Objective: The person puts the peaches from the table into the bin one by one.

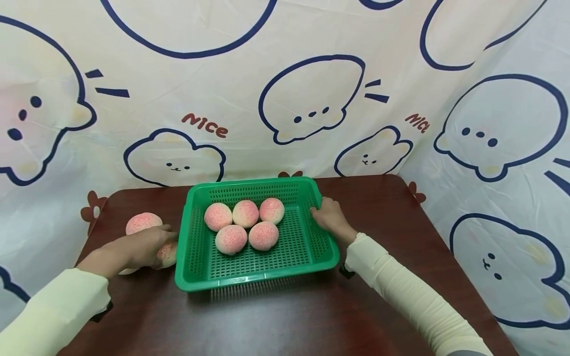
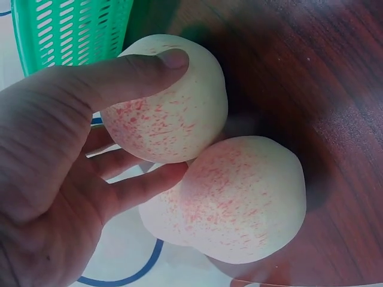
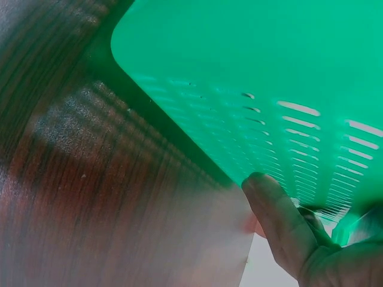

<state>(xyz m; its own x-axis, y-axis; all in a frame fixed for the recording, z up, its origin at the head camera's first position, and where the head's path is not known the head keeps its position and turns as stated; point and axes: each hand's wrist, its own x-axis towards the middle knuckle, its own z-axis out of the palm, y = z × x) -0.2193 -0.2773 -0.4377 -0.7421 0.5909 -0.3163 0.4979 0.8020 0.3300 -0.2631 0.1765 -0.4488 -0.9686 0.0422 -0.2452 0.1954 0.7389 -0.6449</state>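
Note:
My left hand [image 1: 144, 247] is at the left side of the green basket [image 1: 294, 237], its thumb and fingers round a pink-and-cream peach [image 2: 173, 113]. Two more peaches are close to that hand: one [image 2: 251, 203] lies by its fingertips in the left wrist view, and another [image 2: 158, 218] is partly hidden behind it. Over on the right, my right hand [image 1: 331, 217] grips the basket's right rim; its thumb [image 3: 278, 221] shows against the slotted wall in the right wrist view. Inside the basket, several peaches [image 1: 231, 239] sit grouped toward the left and middle.
A dark reddish-brown wooden table [image 1: 285, 321] bears the basket and the loose peaches. White cloth [image 1: 240, 99] with blue cartoon outlines hangs behind the table's back edge and along its sides.

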